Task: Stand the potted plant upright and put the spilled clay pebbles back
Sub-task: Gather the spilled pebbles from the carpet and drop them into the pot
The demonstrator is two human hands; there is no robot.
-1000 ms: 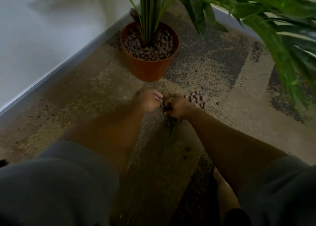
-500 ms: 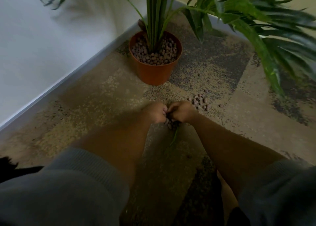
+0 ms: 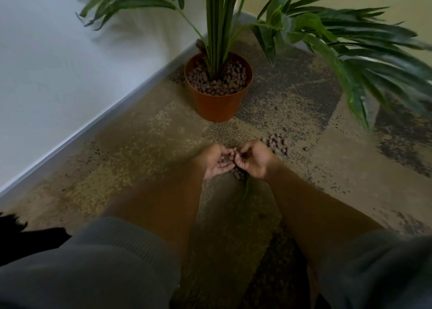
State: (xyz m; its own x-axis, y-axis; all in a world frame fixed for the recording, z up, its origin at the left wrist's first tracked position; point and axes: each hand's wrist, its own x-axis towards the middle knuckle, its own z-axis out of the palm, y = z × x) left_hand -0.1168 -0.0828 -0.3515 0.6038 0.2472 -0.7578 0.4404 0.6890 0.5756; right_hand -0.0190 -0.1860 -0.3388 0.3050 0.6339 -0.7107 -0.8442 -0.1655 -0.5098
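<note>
The orange pot [image 3: 217, 105] stands upright near the wall corner, filled with brown clay pebbles [image 3: 217, 84] around the green palm stems [image 3: 219, 28]. A small heap of spilled pebbles [image 3: 277, 142] lies on the carpet to the right of my hands, and a few more [image 3: 238, 174] lie just under them. My left hand [image 3: 216, 162] is cupped palm up with pebbles resting in it. My right hand [image 3: 253, 160] is held against it, fingers curled with pebbles in them. A loose green leaf [image 3: 246, 189] lies on the carpet below my right hand.
A white wall with a pale skirting board [image 3: 98, 121] runs diagonally on the left. Long palm fronds [image 3: 364, 58] hang over the carpet [image 3: 140, 149] on the right. My grey sleeves fill the bottom of the view.
Both hands have lifted off the carpet and turned palm up with pebbles gathered in them. My head has drawn back, so the pot sits lower in view.
</note>
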